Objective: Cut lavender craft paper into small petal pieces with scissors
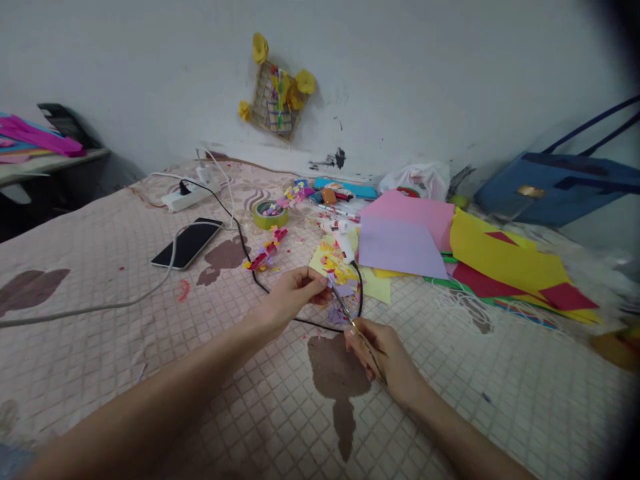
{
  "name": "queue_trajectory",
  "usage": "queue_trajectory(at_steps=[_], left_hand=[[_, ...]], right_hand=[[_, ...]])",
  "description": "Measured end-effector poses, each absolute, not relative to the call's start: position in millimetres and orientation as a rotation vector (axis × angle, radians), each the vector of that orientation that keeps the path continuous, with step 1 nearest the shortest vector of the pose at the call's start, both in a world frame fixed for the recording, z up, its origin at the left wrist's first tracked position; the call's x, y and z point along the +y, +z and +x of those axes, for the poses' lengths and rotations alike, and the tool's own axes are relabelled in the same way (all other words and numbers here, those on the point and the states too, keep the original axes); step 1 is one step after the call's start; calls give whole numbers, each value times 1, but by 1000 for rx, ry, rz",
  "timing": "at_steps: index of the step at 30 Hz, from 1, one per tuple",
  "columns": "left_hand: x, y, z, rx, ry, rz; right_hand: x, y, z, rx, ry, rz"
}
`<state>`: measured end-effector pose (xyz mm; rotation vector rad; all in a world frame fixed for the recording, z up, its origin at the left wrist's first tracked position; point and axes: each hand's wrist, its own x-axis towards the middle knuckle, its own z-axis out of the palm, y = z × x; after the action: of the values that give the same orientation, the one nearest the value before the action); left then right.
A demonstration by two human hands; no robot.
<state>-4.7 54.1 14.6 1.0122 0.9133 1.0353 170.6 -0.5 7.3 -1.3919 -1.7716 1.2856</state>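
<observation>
Scissors (345,309) are held in my right hand (373,347), their blades pointing up and left. My left hand (304,288) is closed in a pinch at the blade tips, on a small piece of purple paper (331,278). Beneath and just beyond my hands lies a pile of yellow and purple paper scraps (345,270). A white glue gun (345,247) with a black cord rests beyond the scraps. Left of it, a pink and yellow paper strip (267,255) lies on the patterned cloth (240,373).
At the right are a lilac sheet (397,245), yellow sheets (505,257), white string (467,307) and a blue bag (560,180). A tape roll (270,215), a phone (187,244) and a power strip (190,197) lie to the left, with cables across the cloth.
</observation>
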Motion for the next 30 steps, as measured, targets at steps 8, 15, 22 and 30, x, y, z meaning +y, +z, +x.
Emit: queue_trajectory(at_steps=[8, 15, 22, 30], left_hand=[[51, 14, -3, 888, 1039, 986], [49, 12, -2, 871, 1028, 967], [49, 13, -2, 864, 1041, 943], [51, 12, -4, 842, 1030, 967]], right_hand=[[-1, 7, 169, -1719, 1344, -1396], [-2, 7, 170, -1695, 1349, -1393], [-1, 3, 170, -1717, 1315, -1384], [0, 6, 172, -1734, 1327, -1373]])
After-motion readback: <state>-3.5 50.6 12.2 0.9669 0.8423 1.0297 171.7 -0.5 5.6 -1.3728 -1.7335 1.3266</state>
